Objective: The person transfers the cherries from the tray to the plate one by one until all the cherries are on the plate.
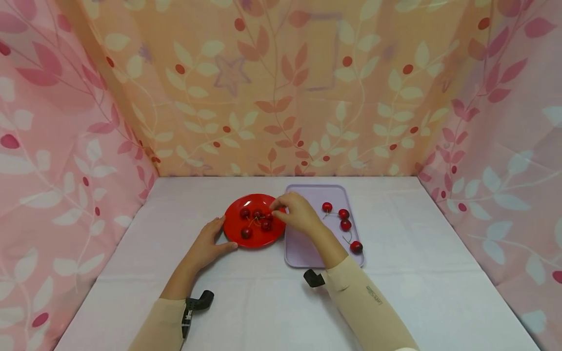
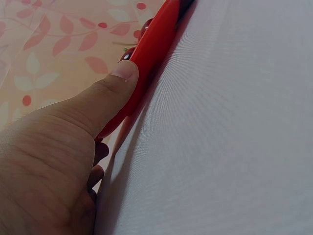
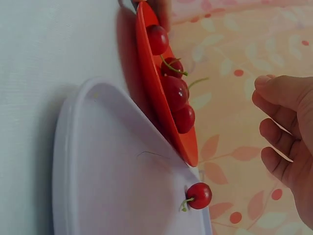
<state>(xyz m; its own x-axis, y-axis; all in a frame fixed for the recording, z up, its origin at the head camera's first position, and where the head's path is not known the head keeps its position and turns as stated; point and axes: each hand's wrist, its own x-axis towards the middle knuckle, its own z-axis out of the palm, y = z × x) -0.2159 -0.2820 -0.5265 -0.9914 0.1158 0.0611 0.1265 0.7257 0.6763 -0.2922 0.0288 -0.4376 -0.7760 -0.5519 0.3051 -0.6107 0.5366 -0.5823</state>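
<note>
A red plate [image 1: 239, 240] with several dark red cherries [image 1: 246, 232] stands left of a lilac tray [image 1: 303, 248]. My left hand [image 1: 208, 246] holds the plate at its left side, thumb at the near rim and fingers along the outer edge. In the left wrist view the thumb [image 2: 115, 88] lies against the rim, and the other fingers are partly hidden. Over the plate's right side hovers my right hand [image 1: 298, 212], above the cherries. The right wrist view has this hand [image 3: 288, 127] loosely bent above the plate, nothing between thumb and fingers.
More cherries [image 1: 345, 224] with green stems lie along the tray's right half. The plate's right rim meets the tray's left edge. White cloth [image 1: 263, 302] covers the table, and floral curtains [image 1: 272, 97] hang behind and at both sides.
</note>
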